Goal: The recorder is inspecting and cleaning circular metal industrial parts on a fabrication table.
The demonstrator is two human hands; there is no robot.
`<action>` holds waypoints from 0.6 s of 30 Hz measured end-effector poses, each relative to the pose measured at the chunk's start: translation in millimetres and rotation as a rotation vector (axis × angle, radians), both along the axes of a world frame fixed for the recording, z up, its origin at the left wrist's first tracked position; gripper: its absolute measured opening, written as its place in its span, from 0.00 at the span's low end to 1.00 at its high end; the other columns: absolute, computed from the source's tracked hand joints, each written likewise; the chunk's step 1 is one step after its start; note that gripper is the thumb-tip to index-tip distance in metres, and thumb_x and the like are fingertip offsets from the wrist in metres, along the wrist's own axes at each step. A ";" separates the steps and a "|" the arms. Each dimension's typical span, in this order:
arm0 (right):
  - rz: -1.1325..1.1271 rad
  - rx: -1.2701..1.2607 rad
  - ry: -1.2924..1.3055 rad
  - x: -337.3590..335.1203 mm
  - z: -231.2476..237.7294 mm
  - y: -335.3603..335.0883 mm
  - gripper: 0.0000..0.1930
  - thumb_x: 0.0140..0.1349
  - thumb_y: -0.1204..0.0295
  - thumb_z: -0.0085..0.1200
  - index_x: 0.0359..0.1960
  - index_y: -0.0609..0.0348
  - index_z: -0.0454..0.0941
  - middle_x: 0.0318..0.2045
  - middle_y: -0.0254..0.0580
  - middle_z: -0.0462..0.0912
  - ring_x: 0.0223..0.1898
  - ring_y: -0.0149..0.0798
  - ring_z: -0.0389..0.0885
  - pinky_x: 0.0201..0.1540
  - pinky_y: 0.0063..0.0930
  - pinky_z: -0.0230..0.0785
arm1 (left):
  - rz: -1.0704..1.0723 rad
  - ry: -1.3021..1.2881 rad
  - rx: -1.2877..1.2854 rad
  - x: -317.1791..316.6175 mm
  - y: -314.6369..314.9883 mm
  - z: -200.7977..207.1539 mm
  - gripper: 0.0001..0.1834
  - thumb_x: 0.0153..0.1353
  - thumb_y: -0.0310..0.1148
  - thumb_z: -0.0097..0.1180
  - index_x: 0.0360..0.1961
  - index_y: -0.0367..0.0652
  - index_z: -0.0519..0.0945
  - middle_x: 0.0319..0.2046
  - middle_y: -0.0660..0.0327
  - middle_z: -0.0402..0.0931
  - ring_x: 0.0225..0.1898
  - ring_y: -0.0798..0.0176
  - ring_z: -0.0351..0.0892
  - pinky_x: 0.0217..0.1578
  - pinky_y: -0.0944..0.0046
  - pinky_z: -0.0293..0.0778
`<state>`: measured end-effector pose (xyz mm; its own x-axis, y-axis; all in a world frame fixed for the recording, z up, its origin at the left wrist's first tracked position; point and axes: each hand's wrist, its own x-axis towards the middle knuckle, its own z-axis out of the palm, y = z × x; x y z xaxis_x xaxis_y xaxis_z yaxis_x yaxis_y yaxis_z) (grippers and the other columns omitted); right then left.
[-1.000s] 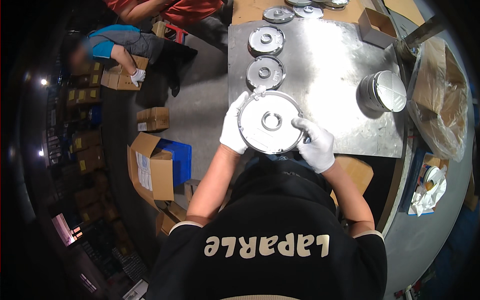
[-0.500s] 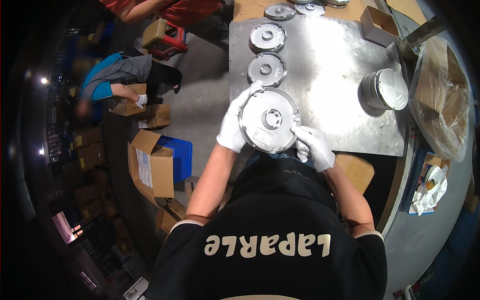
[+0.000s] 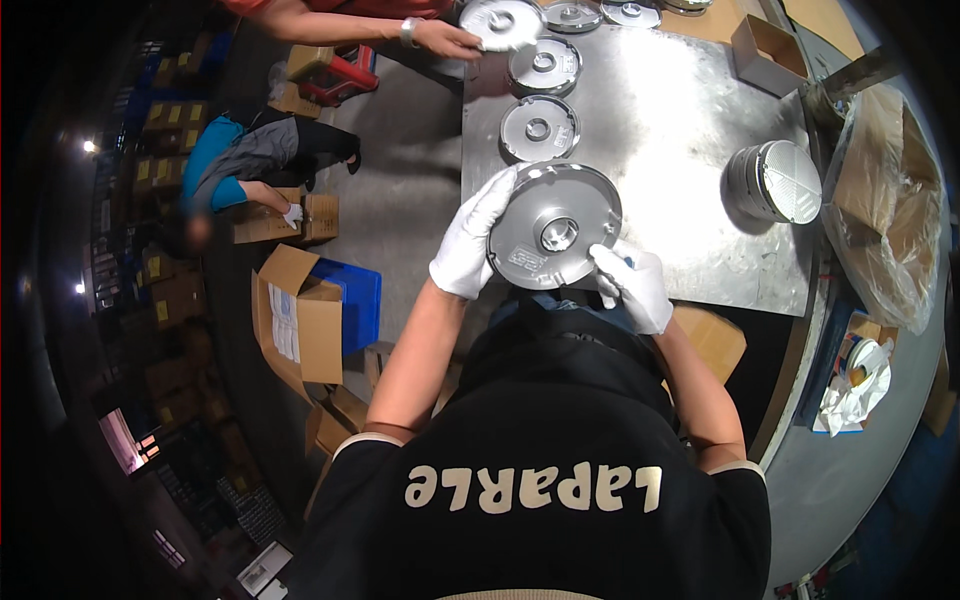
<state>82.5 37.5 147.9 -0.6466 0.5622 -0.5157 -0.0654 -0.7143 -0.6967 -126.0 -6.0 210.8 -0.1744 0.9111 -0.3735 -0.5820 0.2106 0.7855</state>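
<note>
A round grey metal disc (image 3: 525, 220) with a raised hub and a centre hole is held up before me at the table's near edge. My left hand (image 3: 472, 240), in a white glove, grips its left rim. At its lower right rim, my gloved right hand (image 3: 632, 285) closes thumb and fingers on the edge. Just beyond lies a similar disc (image 3: 520, 128) on the metal table (image 3: 660, 150), with another disc (image 3: 525, 68) farther back. A stack of round parts (image 3: 775, 182) with a perforated, pale top stands to the right.
Across the table's far left corner, a co-worker's bare hand (image 3: 448, 38) holds another disc (image 3: 490, 25). A small open carton (image 3: 768, 55) stands at the far right, beside a plastic-lined box (image 3: 880, 200). An open carton (image 3: 322, 335) and blue bin (image 3: 362, 305) sit left.
The held disc has tilted and its face looks darker, while both my hands keep hold. A co-worker's arm has come in at the far left with another disc.
</note>
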 end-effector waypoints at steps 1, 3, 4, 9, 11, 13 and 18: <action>-0.021 0.046 -0.008 1.1 2.0 -0.4 0.10 0.61 0.67 0.55 0.32 0.61 0.78 0.14 0.25 0.65 0.15 0.20 0.61 0.16 0.16 0.55 | 0.002 0.000 -0.002 -1.2 -0.7 -1.1 0.22 0.67 0.38 0.45 0.57 0.34 0.68 0.54 0.58 0.71 0.55 0.66 0.69 0.57 0.66 0.63; -0.004 0.137 -0.095 2.9 10.3 0.1 0.09 0.61 0.67 0.56 0.33 0.61 0.79 0.14 0.24 0.66 0.16 0.19 0.62 0.17 0.16 0.55 | 0.005 -0.056 -0.002 -5.4 -1.7 -4.1 0.23 0.67 0.40 0.46 0.56 0.34 0.69 0.52 0.58 0.73 0.53 0.66 0.72 0.55 0.65 0.67; 0.009 0.227 -0.183 3.7 13.0 -1.3 0.09 0.60 0.67 0.57 0.34 0.61 0.79 0.15 0.24 0.68 0.17 0.18 0.62 0.17 0.16 0.55 | 0.063 -0.108 -0.045 -8.3 -3.0 -14.1 0.22 0.67 0.42 0.47 0.53 0.36 0.71 0.49 0.58 0.75 0.49 0.65 0.74 0.52 0.64 0.70; 0.012 0.373 -0.168 5.0 29.0 -9.4 0.10 0.57 0.69 0.60 0.37 0.62 0.81 0.18 0.23 0.72 0.20 0.16 0.63 0.21 0.13 0.55 | 0.161 -0.454 -0.143 -19.2 1.1 -47.8 0.19 0.66 0.44 0.46 0.49 0.40 0.74 0.44 0.58 0.77 0.45 0.63 0.76 0.47 0.62 0.74; -0.038 0.469 -0.180 1.9 34.8 -11.3 0.11 0.56 0.69 0.61 0.36 0.63 0.81 0.18 0.22 0.70 0.20 0.16 0.62 0.22 0.13 0.55 | 0.139 -0.517 -0.135 -16.1 3.1 -54.5 0.20 0.67 0.45 0.45 0.49 0.41 0.74 0.43 0.59 0.78 0.44 0.64 0.76 0.46 0.62 0.74; -0.037 0.462 -0.218 2.0 34.3 -8.7 0.11 0.56 0.68 0.61 0.35 0.63 0.80 0.18 0.22 0.70 0.20 0.16 0.61 0.22 0.13 0.55 | 0.137 -0.495 -0.158 -8.9 5.3 -55.8 0.20 0.68 0.46 0.42 0.49 0.42 0.74 0.43 0.60 0.78 0.44 0.65 0.76 0.46 0.62 0.74; 0.065 0.448 -0.294 -4.8 16.1 6.6 0.12 0.57 0.65 0.61 0.28 0.63 0.78 0.17 0.23 0.69 0.19 0.16 0.60 0.20 0.15 0.53 | 0.075 -0.398 -0.088 -7.7 1.7 -67.6 0.23 0.71 0.44 0.33 0.55 0.38 0.70 0.50 0.58 0.75 0.52 0.64 0.73 0.55 0.61 0.69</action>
